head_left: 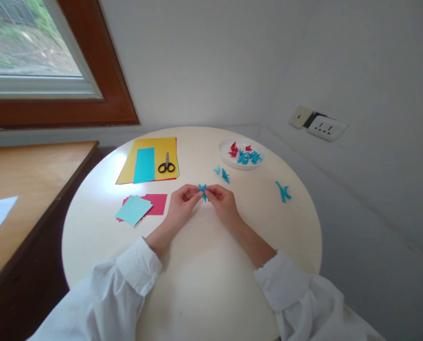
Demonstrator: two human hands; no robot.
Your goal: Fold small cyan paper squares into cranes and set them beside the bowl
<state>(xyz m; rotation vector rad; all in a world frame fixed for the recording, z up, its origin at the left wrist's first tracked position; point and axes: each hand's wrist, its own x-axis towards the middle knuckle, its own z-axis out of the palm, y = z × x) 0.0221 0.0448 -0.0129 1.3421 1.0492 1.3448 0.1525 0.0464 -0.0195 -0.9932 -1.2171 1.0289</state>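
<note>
A small folded blue paper figure is pinched between both my hands above the middle of a round white table. My left hand grips its left side with closed fingers. My right hand holds the right side the same way. Both wrists come out of white sleeves. Two small blue folded pieces lie just beyond my fingers.
A white dish with several red and blue folded pieces stands at the back right. Black scissors lie on yellow paper with a blue sheet. Light blue and red sheets lie left. Another blue piece lies right.
</note>
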